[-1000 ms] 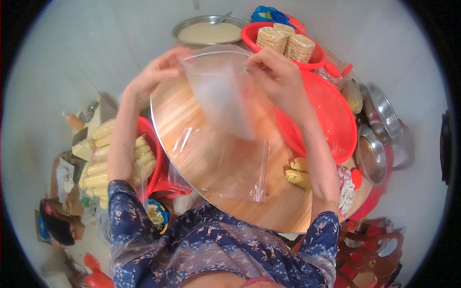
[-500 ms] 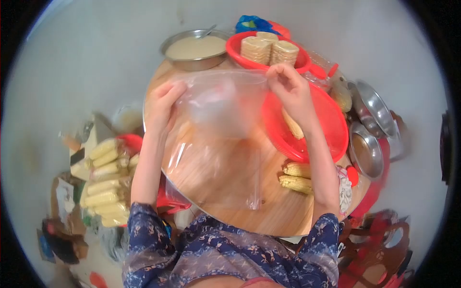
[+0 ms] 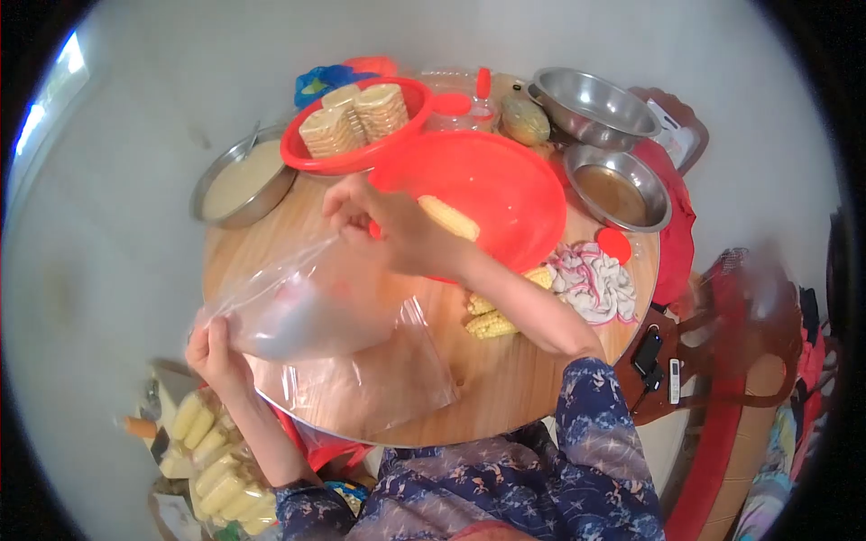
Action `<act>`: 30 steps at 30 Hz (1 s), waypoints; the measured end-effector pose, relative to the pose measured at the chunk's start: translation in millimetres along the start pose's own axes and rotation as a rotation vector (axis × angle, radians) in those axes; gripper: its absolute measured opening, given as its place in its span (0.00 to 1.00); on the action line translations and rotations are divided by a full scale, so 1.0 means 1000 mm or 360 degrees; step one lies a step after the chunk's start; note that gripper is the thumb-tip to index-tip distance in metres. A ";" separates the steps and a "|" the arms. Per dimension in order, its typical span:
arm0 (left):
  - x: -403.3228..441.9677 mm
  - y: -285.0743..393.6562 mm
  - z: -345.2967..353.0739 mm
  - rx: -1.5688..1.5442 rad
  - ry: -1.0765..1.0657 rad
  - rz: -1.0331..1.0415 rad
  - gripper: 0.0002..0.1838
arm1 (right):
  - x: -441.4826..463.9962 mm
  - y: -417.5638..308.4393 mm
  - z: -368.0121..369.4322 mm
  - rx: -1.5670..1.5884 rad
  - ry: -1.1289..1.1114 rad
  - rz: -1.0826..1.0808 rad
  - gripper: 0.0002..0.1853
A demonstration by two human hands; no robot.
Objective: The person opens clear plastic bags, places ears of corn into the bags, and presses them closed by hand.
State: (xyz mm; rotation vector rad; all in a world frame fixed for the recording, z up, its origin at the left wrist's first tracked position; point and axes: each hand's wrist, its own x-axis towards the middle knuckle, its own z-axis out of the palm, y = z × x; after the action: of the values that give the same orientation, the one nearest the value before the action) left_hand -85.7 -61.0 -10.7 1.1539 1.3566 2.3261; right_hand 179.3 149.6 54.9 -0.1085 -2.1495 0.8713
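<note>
A clear plastic bag (image 3: 307,311) is held up over the round wooden table. My left hand (image 3: 218,353) pinches its lower-left corner between thumb and fingers. My right hand (image 3: 374,221) is closed near the bag's upper right edge, with fingertips curled; whether it still grips the bag is hard to see. Beneath lies another clear bag (image 3: 419,365) on the table. One corn cob (image 3: 448,217) rests in the large red basin (image 3: 519,194), behind my right wrist. More peeled cobs (image 3: 490,325) lie on the table under my right forearm.
A red bowl (image 3: 417,99) holds stacked round packs, beside a steel bowl (image 3: 271,194) of pale liquid. Two steel bowls (image 3: 595,99) (image 3: 663,209), a cloth (image 3: 591,281) and a red lid (image 3: 614,245) are at the right. Bagged corn (image 3: 221,482) sits lower left.
The view has turned right. My left hand has moved down and left with the bag, now tilted and stretched sideways. My right hand stays higher, its forearm now slanting across the cobs.
</note>
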 end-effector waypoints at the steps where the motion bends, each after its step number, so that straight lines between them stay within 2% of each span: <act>1: -0.002 0.002 0.001 -0.0009 -0.0012 0.0003 0.06 | 0.000 -0.001 -0.002 -0.0012 0.0010 -0.0001 0.16; 3: -0.007 0.009 0.000 -0.0063 -0.0201 0.0123 0.06 | -0.004 -0.001 -0.003 0.0075 -0.0012 0.0059 0.16; 7: -0.010 0.007 -0.010 -0.0115 -0.0259 0.0064 0.05 | -0.002 0.006 -0.004 0.0065 0.0078 0.0015 0.16; 10: -0.012 0.020 -0.001 0.0014 -0.0382 0.0160 0.04 | 0.000 0.002 -0.004 -0.0023 0.0066 -0.0046 0.15; 12: -0.015 0.028 0.011 0.0226 -0.0333 0.0226 0.03 | 0.000 0.000 -0.004 -0.0057 -0.0023 0.0101 0.13; 16: -0.018 0.031 0.020 0.0337 -0.0255 0.0180 0.04 | 0.002 0.000 0.001 0.0041 0.0051 0.0031 0.13; 19: -0.017 0.027 0.002 0.0191 -0.0252 0.0250 0.05 | -0.001 -0.006 0.006 0.0119 0.0107 0.0093 0.12; 22: -0.023 0.034 0.003 -0.0072 -0.0094 0.0289 0.06 | -0.009 -0.008 0.012 0.0335 0.0092 -0.0061 0.10; 25: -0.027 0.036 -0.001 0.0046 -0.0073 0.0388 0.08 | -0.014 -0.004 0.017 0.0536 0.0054 0.0059 0.09; 27: -0.028 0.034 0.004 0.0080 -0.0084 0.0255 0.09 | -0.011 0.011 0.019 0.0584 0.0018 0.0306 0.10; 28: -0.029 0.035 0.007 0.0076 -0.0084 0.0263 0.09 | -0.009 0.012 0.017 0.0579 0.0018 0.0298 0.10; 30: -0.034 0.042 0.014 0.0172 -0.0229 0.0423 0.08 | -0.009 0.008 0.015 -0.0144 0.0173 -0.0150 0.12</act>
State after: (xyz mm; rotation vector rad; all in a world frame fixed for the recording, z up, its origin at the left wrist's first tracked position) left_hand -45.1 -93.0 9.1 1.5900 1.3647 2.3089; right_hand 173.6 144.5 37.3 -0.0970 -2.0747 0.6989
